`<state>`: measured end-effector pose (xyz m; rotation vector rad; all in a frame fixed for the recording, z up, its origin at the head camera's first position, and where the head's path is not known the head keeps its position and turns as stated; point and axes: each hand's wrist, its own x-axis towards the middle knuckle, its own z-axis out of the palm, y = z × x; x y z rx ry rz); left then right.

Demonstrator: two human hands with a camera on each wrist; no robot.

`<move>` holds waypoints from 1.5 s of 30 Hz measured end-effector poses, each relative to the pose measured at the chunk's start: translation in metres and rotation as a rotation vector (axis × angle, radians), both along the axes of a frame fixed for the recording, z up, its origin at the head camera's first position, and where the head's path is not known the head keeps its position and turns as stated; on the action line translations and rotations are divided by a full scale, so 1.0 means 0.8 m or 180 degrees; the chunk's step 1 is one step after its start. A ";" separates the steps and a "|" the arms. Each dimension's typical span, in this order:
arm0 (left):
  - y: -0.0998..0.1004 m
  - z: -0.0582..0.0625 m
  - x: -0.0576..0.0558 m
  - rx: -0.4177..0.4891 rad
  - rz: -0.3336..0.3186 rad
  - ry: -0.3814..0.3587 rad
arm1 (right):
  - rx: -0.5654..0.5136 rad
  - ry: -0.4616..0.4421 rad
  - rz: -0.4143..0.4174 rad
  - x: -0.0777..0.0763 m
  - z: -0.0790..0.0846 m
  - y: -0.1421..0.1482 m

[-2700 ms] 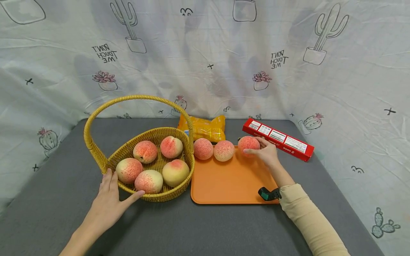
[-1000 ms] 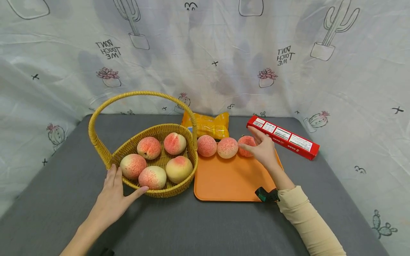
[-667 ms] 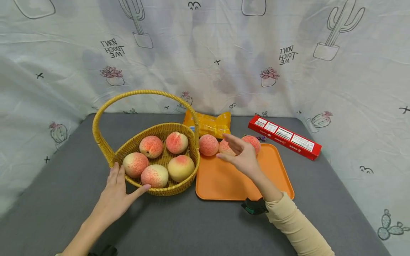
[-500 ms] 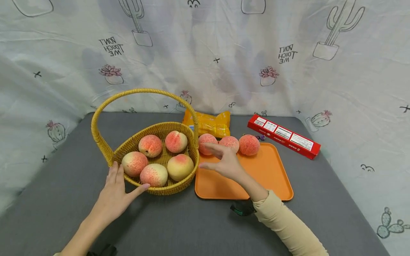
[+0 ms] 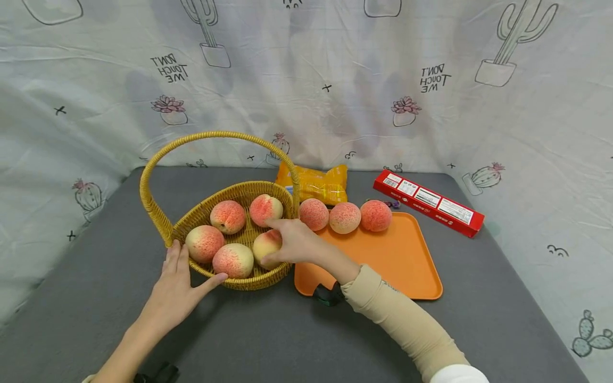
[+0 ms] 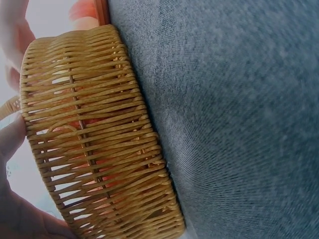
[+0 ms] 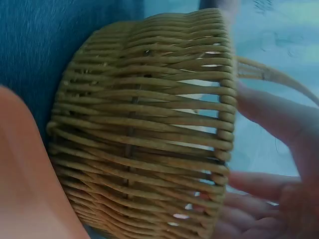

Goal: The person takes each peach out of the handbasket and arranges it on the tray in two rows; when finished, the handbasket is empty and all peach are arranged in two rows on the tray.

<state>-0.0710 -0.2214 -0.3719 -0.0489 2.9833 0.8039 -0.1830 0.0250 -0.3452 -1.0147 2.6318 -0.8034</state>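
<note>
Touching yellow woven wicker basket: left hand, thumb and fingers apart. Inside basket: round yellow-pink peach, right hand about it; whether fingers clamped, cannot tell.

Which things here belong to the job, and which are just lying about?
Job, likely:
wicker basket, left hand on its rim
five peaches inside, right hand on one
three peaches in a row
orange tray

Lying about, likely:
yellow packet
red box

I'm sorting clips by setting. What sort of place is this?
Probably a staged tabletop set indoors: a gray-covered table, a cactus-printed cloth hung around its back and sides, and a wicker basket of peaches beside an orange tray.
</note>
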 end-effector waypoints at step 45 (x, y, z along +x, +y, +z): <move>-0.001 -0.001 -0.001 0.0012 0.0017 -0.0001 | -0.0734 0.0025 -0.0620 -0.001 -0.001 0.009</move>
